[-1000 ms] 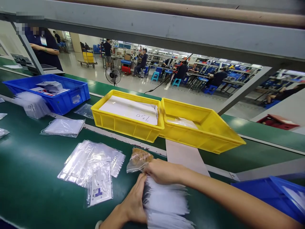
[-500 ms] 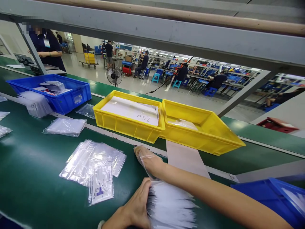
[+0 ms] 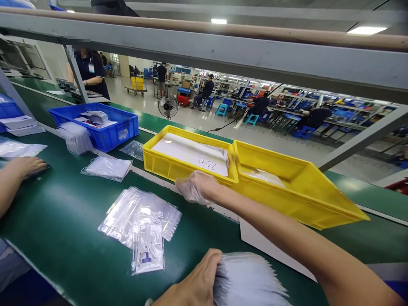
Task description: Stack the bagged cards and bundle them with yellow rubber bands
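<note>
At the bottom, my left hand (image 3: 194, 280) is closed around the left end of a thick stack of thin white sheets (image 3: 251, 278); their right edges fan out. My right hand (image 3: 199, 187) is at the front wall of the left yellow bin (image 3: 191, 170), its fingers curled in a crumpled clear plastic bag (image 3: 188, 189) that partly hides them. On the green table left of my hands lies a spread of clear plastic bags (image 3: 130, 216). A bagged card with a purple mark (image 3: 148, 246) is on top of them.
A second yellow bin (image 3: 299, 204) adjoins the first. Behind on the left is a blue bin (image 3: 117, 131), with bagged packs (image 3: 106, 168) before it. Another person's hand (image 3: 28, 165) is at the left edge. A grey rail (image 3: 204, 51) crosses above.
My right hand has moved up to the left yellow bin, and the plastic film no longer stretches to the stack. The view has shifted left, and another person's hand now shows.
</note>
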